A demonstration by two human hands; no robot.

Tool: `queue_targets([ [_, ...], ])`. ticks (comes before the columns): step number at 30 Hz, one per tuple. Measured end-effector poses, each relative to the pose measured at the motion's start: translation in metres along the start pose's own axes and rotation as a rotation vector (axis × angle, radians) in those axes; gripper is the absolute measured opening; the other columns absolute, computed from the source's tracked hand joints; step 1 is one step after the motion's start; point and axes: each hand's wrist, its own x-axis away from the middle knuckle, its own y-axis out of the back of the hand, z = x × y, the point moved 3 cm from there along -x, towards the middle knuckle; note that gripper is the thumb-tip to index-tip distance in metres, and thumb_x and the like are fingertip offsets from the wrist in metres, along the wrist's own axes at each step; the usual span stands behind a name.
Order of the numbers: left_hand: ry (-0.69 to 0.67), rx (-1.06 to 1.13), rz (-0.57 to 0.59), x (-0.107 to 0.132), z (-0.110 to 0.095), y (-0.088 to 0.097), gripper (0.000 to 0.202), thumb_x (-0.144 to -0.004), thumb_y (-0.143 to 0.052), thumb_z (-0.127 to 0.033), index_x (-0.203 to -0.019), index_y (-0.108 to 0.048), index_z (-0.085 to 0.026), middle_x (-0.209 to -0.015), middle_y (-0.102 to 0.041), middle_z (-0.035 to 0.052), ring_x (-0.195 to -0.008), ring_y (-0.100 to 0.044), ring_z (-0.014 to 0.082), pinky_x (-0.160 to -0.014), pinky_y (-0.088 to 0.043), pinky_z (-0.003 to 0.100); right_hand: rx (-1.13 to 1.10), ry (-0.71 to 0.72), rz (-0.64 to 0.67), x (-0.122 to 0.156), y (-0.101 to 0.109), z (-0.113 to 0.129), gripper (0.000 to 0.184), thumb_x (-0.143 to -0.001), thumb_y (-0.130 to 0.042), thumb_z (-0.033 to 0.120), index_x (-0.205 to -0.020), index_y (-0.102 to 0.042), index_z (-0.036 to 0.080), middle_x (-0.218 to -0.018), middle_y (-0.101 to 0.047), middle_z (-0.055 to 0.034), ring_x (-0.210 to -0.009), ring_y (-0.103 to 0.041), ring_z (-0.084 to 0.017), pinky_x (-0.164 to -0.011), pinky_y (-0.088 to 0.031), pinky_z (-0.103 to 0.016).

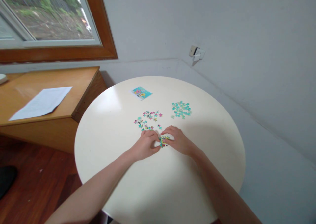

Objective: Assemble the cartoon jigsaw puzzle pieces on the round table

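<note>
A small joined patch of jigsaw puzzle pieces [163, 144], yellow, teal and red, lies flat on the round white table [148, 191] between my hands. My left hand [146, 144] grips the patch's left edge, thumb below and curled fingers above. From the right, my right hand [180, 141] presses the patch with its thumb, the index finger bent over the top edge. My fingers hide parts of the patch. Just beyond my left hand, loose multicoloured jigsaw pieces [148, 116] are scattered. A cluster of teal and pale green pieces [182, 109] lies farther off to the right.
A small picture card [141, 93] with a teal background rests near the table's far side. On the left stands a wooden desk [74, 77] bearing white paper sheets [41, 102]. Walls close in behind and to the right, with a socket and plug [197, 52].
</note>
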Motion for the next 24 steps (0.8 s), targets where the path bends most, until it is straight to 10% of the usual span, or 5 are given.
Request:
queue_targets([
  [24,0.001,-0.003,-0.004,0.0005,0.0,0.0001,0.012,-0.071,-0.064,-0.021,-0.081,-0.058,-0.02,-0.095,-0.062,0.0023,-0.097,-0.053,0.0189,-0.087,-0.034,0.035,0.034,-0.091,0.019,0.0,0.0003,0.0059,0.024,-0.074,-0.065,0.019,-0.098,-0.062,0.022,-0.1,-0.063,-0.0034,-0.099,-0.055,-0.019,-0.088,-0.039,-0.036],
])
